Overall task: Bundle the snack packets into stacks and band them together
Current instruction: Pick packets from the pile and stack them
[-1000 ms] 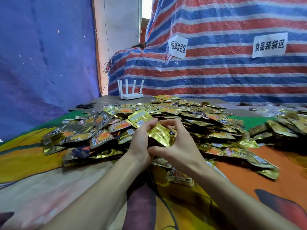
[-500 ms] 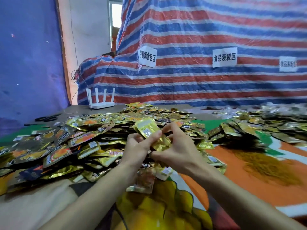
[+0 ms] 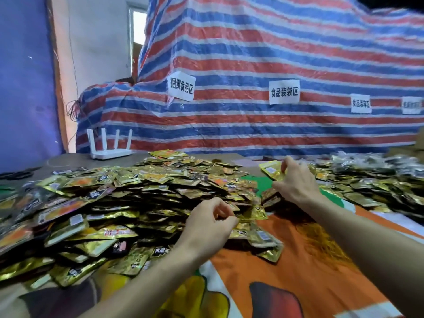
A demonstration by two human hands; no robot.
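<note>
A big heap of gold foil snack packets covers the left and middle of the table. My right hand is stretched out to the right and holds a small gold stack of packets between thumb and fingers, above the green patch of cloth. My left hand hovers at the heap's right edge with its fingers curled; whether it pinches anything I cannot tell. A second pile of packets lies at the right.
A white router with antennas stands at the back left. A striped tarp with paper signs rises behind the table. The colourful tablecloth shows bare in front of me. Dark scissors lie far left.
Both hands held the gold stack together before. Now they have parted: the right hand has carried the stack out to the right, the left stays at the heap. My view turned right.
</note>
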